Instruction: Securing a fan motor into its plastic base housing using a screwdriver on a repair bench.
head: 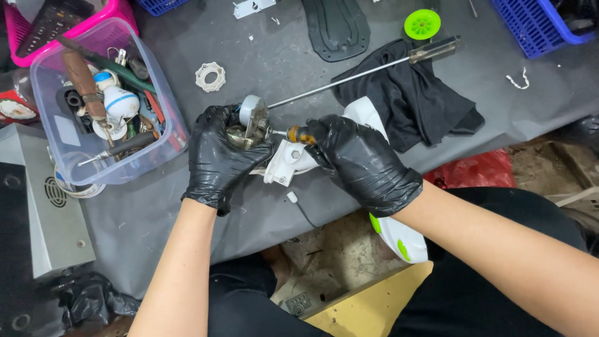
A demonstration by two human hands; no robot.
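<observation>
Disassembly step, near the desk's (187, 218) front edge: the left hand (218, 159), gloved, is clenched around a small round motor (253, 118); the right hand (362, 162) pinches an amber-handled screwdriver (299, 134), tip at the motor's face. A white appliance housing (293, 162) lies beneath. Turning the screw likely calls for steady, square pressure.

left hand (223, 156): your black-gloved hand, centre of frame, fingers curled shut, gripping
right hand (359, 159): gloved too, just right of centre, fingers pinched closed, pointing left
forearms: both bare, rising from the bottom edge, converging toward mid-frame
gap: your hands close together, fingertips nearly meeting
</observation>
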